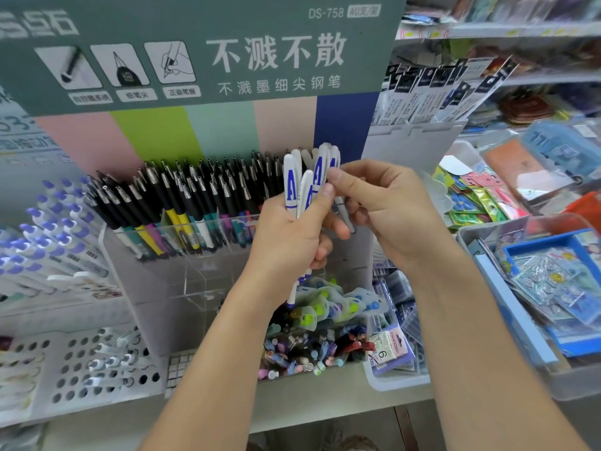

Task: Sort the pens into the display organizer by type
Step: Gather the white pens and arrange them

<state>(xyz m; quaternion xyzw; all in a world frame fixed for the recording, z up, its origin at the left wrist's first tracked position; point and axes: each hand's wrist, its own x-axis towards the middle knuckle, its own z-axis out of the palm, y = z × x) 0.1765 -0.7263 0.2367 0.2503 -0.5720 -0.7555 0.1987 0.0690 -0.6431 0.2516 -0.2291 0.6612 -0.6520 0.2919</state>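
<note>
Two bare forearms, no sleeves in view up to frame edge. Left hand (286,236) & right hand (387,209): no gloves, no rings, no watch or wristband. Nails short, unpainted, plain on the fingers (327,193) that show. No marks or tattoos visible on either arm.

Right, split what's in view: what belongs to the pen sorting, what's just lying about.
Job:
white pens held by left hand
right hand pinching one
clear organizer
black-capped pens

Lying about:
sticker packs
blue tray
perforated rack
</note>
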